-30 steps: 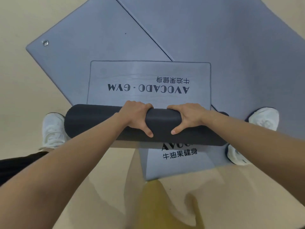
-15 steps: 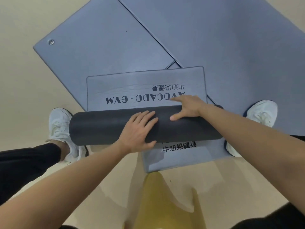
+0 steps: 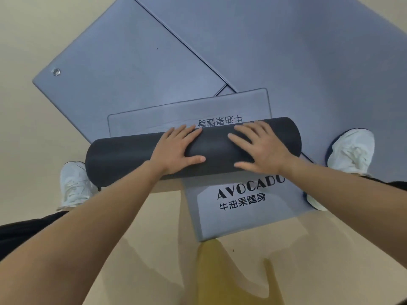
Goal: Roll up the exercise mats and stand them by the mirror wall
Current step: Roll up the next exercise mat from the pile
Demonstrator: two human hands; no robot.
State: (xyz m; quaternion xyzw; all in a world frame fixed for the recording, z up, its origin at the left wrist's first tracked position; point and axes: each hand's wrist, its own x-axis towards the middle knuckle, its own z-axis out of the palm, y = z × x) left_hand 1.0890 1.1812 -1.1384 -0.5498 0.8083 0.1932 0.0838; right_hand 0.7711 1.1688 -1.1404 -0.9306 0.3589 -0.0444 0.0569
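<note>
fingers: left fingers (image 3: 187, 130) and right fingers (image 3: 244, 128) lay straight and spread, released, pressing down on top of the rolled mat (image 3: 123, 159) and curled round nothing.
hands: left hand (image 3: 176, 150) and right hand (image 3: 266, 148) sat side by side near the roll's middle.
rolled mat: dark and thick, it lay on its side on its own flat tail (image 3: 154, 122).
flat tail: only a short printed strip was left unrolled beyond the fingers.
progress: this mat looked nearly rolled; it had not yet been stood up, and no mirror wall showed.
other mats: left grey mat (image 3: 123, 69), right grey mat (image 3: 286, 51) and logo mat (image 3: 242, 219) lay flat, overlapping, all left to roll.
containers: none showed, so there were no contents to report.
floor (image 3: 26, 128): beige, with left shoe (image 3: 73, 186) and right shoe (image 3: 352, 150) flanking the roll.
</note>
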